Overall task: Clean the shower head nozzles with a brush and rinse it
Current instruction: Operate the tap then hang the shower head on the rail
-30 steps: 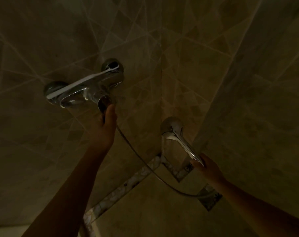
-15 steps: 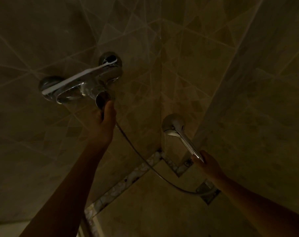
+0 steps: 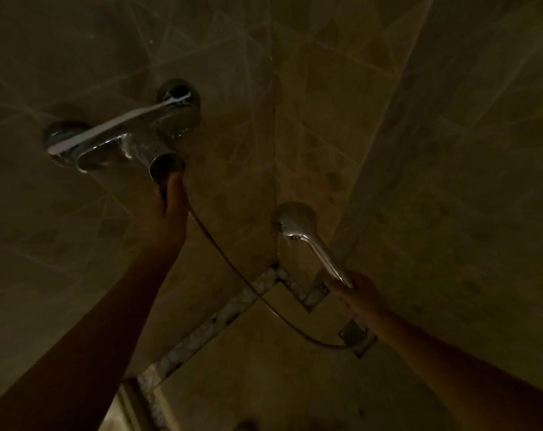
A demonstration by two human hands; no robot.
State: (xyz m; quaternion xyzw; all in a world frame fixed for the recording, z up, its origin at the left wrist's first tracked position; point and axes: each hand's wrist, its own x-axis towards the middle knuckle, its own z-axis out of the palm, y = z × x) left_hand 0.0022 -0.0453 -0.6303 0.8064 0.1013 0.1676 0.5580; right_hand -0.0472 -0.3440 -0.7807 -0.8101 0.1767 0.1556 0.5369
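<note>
A chrome shower head (image 3: 295, 220) points down in the dim shower corner, and a faint stream of water falls from its face. My right hand (image 3: 359, 295) grips the lower end of its handle. The metal hose (image 3: 233, 269) loops from the handle down and back up to the chrome mixer tap (image 3: 124, 141) on the left wall. My left hand (image 3: 167, 209) reaches up under the mixer, its fingers closed around the lever at the tap's underside. No brush is in view.
Beige tiled walls meet in a corner (image 3: 275, 150) behind the shower head. A patterned mosaic border (image 3: 220, 318) runs along the floor edge. A small square floor drain (image 3: 355, 335) lies below my right wrist. The light is very low.
The view has tilted down a little, so the tap and shower head sit higher in frame. Both hands keep their holds. A thin stream of water now shows under the shower head.
</note>
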